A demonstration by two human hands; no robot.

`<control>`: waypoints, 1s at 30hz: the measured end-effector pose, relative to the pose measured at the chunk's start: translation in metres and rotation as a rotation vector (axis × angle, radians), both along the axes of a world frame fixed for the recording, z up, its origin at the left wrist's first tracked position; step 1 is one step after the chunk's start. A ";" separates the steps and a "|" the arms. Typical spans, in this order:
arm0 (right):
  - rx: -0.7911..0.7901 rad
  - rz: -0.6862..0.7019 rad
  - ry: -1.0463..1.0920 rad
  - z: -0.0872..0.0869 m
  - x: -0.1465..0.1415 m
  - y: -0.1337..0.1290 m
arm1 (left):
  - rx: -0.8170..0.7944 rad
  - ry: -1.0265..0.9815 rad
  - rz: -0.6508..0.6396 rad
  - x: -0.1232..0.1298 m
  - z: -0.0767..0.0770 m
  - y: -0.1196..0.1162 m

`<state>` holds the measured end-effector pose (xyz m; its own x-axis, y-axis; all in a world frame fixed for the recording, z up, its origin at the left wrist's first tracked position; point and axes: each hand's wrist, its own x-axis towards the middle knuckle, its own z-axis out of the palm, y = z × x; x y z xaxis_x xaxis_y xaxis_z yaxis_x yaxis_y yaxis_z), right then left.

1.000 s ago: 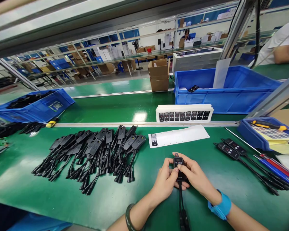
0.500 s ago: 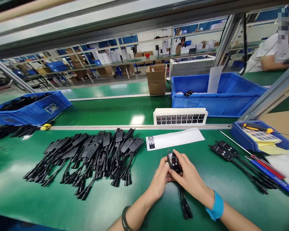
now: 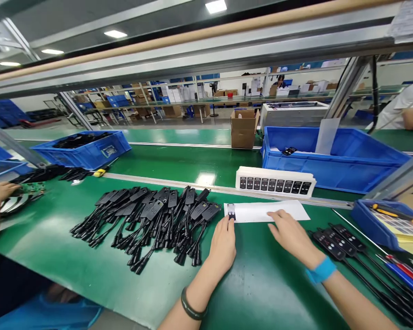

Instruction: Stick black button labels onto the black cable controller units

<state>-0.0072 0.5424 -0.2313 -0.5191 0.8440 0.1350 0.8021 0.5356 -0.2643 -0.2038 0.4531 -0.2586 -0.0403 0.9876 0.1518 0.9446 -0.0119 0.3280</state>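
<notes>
A white paper strip (image 3: 261, 212) lies on the green table, with one black label (image 3: 231, 211) at its left end. The fingertips of my left hand (image 3: 223, 243) are close together at the label's lower edge; what they grip, if anything, is too small to make out. My right hand (image 3: 291, 233) has its fingers apart, touching the strip's lower edge near the middle. Right of it lie several black controllers (image 3: 340, 243) with cables. A large pile of black controllers (image 3: 151, 213) is to the left. Behind the strip stands a white stack with a row of labels (image 3: 275, 183).
Blue bins stand at the back left (image 3: 86, 149) and back right (image 3: 330, 160). A small blue tray (image 3: 382, 229) with a yellow-handled tool and pens beside it is at the right. Another person's hand (image 3: 0, 192) is at the far left.
The controller between my hands is down with the others on the right, now three. My hands have parted and reached the paper strip. The view has shifted left and up.
</notes>
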 end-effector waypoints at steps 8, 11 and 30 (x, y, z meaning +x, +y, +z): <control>-0.148 0.105 0.343 -0.025 -0.106 0.040 | 0.010 0.007 0.043 -0.006 -0.002 0.004; -0.183 0.114 0.466 -0.030 -0.108 0.036 | 0.004 0.001 0.062 -0.008 -0.002 0.006; -0.415 0.000 1.104 -0.008 0.007 -0.039 | 0.239 0.325 0.373 -0.060 0.023 0.017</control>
<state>0.0000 0.5032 -0.2391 -0.2931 0.9289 0.2265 0.0294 0.2456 -0.9689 -0.2638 0.4697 -0.2355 -0.2944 0.8520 0.4330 0.9513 0.3045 0.0476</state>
